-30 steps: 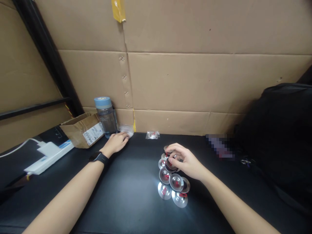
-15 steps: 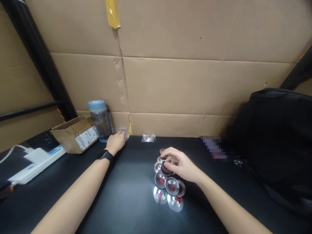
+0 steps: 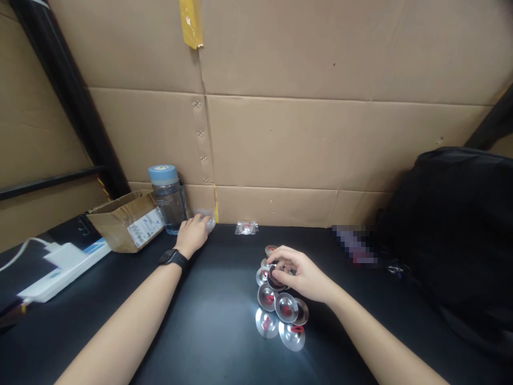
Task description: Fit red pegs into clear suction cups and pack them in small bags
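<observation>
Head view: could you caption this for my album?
Left hand at clear plastic near a blue-lidded bottle, right hand over shiny metal discs on a black tabletop.

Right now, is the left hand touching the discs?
Apart: the head view shows a stretch of black table between the left hand and the discs.

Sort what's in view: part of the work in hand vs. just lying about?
Likely part of the work:
- shiny discs, at the right hand
- clear plastic packaging, at the left hand
- small clear packet by the wall, less sure

Likely just lying about:
- blue-lidded bottle
- cardboard box
- power strip
- black bag
</observation>
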Tool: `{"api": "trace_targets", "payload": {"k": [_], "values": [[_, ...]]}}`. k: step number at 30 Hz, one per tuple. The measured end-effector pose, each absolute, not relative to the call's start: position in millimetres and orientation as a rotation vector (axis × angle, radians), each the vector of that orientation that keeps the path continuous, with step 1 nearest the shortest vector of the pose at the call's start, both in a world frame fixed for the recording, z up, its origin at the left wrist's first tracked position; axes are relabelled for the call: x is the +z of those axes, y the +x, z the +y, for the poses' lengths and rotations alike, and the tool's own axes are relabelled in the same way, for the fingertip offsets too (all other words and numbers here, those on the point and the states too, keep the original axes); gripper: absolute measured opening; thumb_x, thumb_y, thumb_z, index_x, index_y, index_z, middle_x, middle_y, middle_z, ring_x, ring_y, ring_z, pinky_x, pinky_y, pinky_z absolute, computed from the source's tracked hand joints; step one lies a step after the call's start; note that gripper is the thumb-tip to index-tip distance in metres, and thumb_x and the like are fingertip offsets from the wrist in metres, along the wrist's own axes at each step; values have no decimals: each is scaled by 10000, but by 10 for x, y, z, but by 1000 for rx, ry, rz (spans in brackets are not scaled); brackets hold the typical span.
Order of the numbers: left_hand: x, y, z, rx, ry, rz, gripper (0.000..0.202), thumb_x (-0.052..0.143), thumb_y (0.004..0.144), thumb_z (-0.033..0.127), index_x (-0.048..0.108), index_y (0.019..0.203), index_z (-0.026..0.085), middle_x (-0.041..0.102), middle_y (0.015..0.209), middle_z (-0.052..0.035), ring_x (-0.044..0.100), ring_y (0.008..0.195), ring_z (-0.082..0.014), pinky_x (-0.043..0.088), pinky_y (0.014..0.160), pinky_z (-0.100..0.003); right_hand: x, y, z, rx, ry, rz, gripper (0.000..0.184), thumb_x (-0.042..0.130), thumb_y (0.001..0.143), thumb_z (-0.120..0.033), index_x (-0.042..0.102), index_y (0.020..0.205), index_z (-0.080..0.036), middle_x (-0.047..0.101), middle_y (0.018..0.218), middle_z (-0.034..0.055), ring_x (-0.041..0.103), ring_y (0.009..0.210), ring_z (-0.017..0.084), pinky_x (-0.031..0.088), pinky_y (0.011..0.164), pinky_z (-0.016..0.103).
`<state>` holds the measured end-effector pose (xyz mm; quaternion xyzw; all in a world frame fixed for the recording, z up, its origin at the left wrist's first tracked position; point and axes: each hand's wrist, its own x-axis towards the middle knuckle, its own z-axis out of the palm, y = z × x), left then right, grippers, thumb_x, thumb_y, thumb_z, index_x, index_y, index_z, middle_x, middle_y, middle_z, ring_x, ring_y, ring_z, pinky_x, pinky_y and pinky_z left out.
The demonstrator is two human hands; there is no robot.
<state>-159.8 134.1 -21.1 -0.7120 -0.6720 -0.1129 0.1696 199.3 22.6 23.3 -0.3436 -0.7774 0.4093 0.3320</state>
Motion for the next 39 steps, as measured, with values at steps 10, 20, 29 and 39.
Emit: {"api": "trace_targets", "payload": {"k": [10,20,29,39], "values": [[42,-1422,1117,-552,-1863,-1806,291,429,954,270,691,897,158,697,920,-139,651,941,-316,449,826,-416,270,2039,244,1058,-891,-2031,146,681,877,-209,725,1016,-220,674,1075,51,663,832,162,546,700,280],[-181,-642,1287,-534,-2593,-1514,495,530,949,313,482,1437,243,538,1483,-118,508,1353,-288,403,1071,-444,288,2139,321,1015,-876,-1982,161,680,882,-228,716,1037,-202,690,1118,67,685,874,173,553,742,293],[-1,-663,1106,-885,-2592,-1715,302,427,1029,342,667,1156,211,744,1134,-108,695,1060,-248,493,946,-366,288,2163,354,929,-907,-1988,135,653,881,-204,717,1000,-192,705,1075,61,666,834,158,525,695,270],[305,-179,246,-1745,-2779,-1519,240,603,956,397,681,1096,219,758,984,-40,707,861,-192,534,783,-276,319,2058,279,592,-904,-1852,353,710,878,-347,680,1216,-249,673,1086,71,620,901,198,506,727,312]]}}
